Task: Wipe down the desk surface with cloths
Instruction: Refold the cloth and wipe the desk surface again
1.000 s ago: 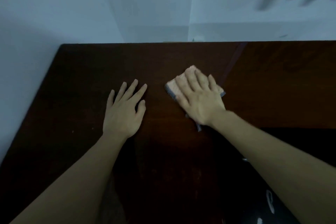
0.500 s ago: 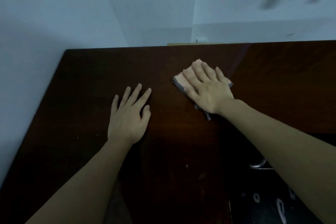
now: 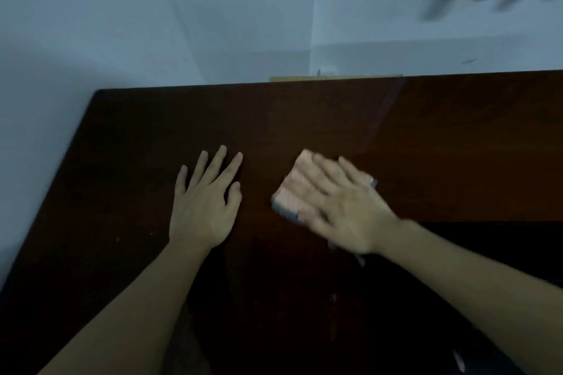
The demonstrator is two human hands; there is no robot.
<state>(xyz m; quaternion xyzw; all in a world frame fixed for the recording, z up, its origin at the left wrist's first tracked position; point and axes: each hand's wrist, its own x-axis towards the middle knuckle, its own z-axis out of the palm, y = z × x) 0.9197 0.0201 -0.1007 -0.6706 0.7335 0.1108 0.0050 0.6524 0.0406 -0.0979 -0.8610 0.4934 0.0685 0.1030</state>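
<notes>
On the dark wooden desk point(image 3: 457, 146), I am seeing my right hand point(image 3: 344, 207) pressing spread fingers on a folded pinkish cloth point(image 3: 292, 189) with a dark patterned edge, now blurred and nearer me than before, while my left hand point(image 3: 204, 207) is resting flat, fingers spread.

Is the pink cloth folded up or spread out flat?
Folded up. The cloth is a small thick pad, barely wider than the right hand pressing flat on it, on the desk. Blur hides how many folds.
</notes>
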